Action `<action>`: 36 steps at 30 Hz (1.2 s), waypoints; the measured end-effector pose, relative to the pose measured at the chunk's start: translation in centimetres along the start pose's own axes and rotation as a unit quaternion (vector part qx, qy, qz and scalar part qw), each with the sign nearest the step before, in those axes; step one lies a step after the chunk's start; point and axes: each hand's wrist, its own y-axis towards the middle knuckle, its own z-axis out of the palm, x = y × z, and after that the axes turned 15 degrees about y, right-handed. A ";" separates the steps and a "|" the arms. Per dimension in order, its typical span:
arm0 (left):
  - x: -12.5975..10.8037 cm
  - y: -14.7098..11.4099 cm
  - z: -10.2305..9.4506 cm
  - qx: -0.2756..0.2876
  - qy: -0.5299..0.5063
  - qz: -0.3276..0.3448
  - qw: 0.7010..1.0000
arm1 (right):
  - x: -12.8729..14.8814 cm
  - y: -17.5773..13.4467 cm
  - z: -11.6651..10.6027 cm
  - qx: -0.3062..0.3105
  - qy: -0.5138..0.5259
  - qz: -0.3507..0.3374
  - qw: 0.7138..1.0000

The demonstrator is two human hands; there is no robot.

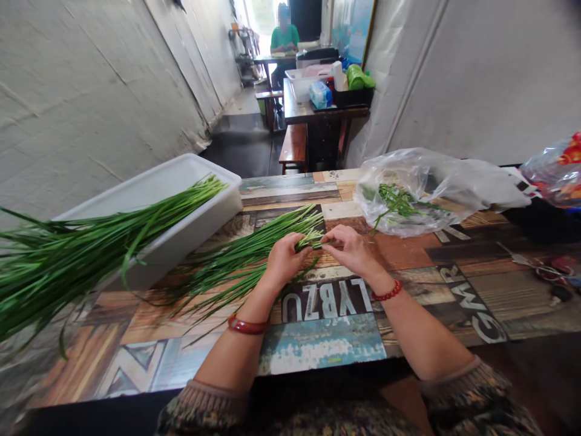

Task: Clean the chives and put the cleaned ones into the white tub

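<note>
My left hand is closed around several garlic chives, near their pale stem ends. My right hand, thumb and forefinger together, pinches at the tips of those stems; exactly what lies between the fingers is too small to make out. Beyond my left hand, a loose pile of chives lies on the patterned table, its stem ends pointing right. On the left, a white plastic bin bears a large bundle of chives, whose long leaves hang over its near side.
A clear plastic bag with green trimmings sits right of my hands. Farther right are scissors and a bag with red items. Behind stand a bench, a laden table and a seated person.
</note>
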 end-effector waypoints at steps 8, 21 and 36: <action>-0.2 0.0 0.1 -0.011 0.041 -0.009 0.999 | -0.1 0.2 0.2 -0.131 0.099 0.107 0.981; 0.0 -0.1 0.3 -0.012 0.029 0.015 0.999 | 0.3 0.1 -0.7 -0.085 0.096 0.035 0.991; -0.6 -0.1 0.3 -0.006 0.018 0.026 0.999 | 0.2 0.2 1.3 -0.108 0.162 0.167 0.967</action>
